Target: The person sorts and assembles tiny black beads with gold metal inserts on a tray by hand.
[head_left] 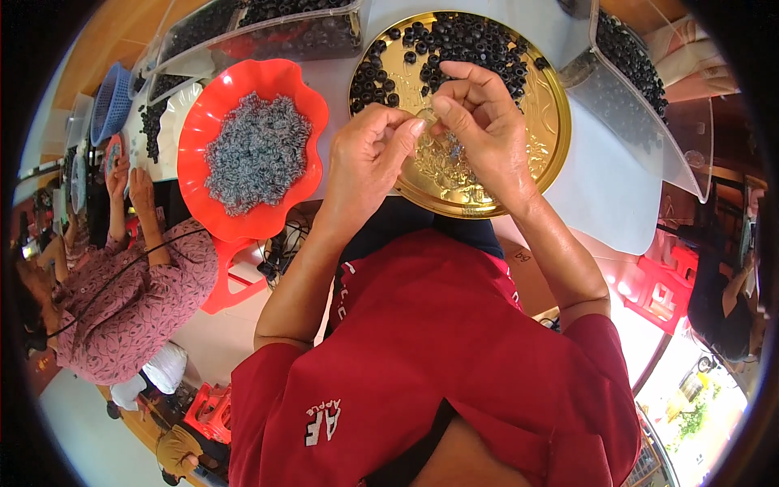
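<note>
Over a round gold tray point(561, 122), my left hand point(369, 154) and my right hand point(491, 134) meet with their fingertips close together. The left thumb and forefinger are pinched, and the right thumb is bent in toward its fingers. Between them shows a small, pale, see-through piece point(428, 118), too small to name. Many black ring-shaped parts point(475, 40) lie on the tray's far side. Small shiny clear or metallic pieces point(454, 166) are scattered beneath my hands. Left of the tray, a red wavy-rimmed bowl point(192, 138) holds a heap of small grey coiled springs point(260, 154).
Clear plastic bins with black parts stand at the far left point(300, 32) and far right point(629, 65). A red stool point(235, 280) is under the bowl. At the left, a person in a patterned top point(138, 300) works near a blue basket point(111, 101).
</note>
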Motion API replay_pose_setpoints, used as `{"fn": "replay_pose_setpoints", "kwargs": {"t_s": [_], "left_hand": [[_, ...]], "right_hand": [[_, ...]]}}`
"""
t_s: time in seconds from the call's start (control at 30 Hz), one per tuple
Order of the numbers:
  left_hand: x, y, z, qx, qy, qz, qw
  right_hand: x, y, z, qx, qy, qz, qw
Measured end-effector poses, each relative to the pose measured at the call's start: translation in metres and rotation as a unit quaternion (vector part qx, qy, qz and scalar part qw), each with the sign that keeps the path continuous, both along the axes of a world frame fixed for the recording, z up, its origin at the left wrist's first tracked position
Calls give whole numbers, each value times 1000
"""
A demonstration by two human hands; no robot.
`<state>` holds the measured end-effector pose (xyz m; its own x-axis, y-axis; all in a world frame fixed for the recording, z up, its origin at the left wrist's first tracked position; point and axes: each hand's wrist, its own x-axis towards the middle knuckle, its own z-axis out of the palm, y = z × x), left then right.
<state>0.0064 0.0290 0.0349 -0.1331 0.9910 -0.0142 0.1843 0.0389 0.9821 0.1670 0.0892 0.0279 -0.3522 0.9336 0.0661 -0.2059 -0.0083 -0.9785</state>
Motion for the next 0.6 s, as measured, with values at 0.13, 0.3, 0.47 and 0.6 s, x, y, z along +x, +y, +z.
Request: {"fn": "replay_pose_setpoints", "kwargs": {"t_s": [0.13,0.3,0.47,0.6], "left_hand": [[-5,4,-6,172,240,30,955],[-3,9,-18,188,307,48,932],[-1,12,-17,155,382,26,911],[-1,16,-20,150,419,24,895]], "right_hand": [[8,11,-5,-1,-76,-37,996],[19,17,-7,-1,-110,-49,993],[33,21,-4,10,-114,-64,991],[35,19,-7,5,-136,-30,990]]}}
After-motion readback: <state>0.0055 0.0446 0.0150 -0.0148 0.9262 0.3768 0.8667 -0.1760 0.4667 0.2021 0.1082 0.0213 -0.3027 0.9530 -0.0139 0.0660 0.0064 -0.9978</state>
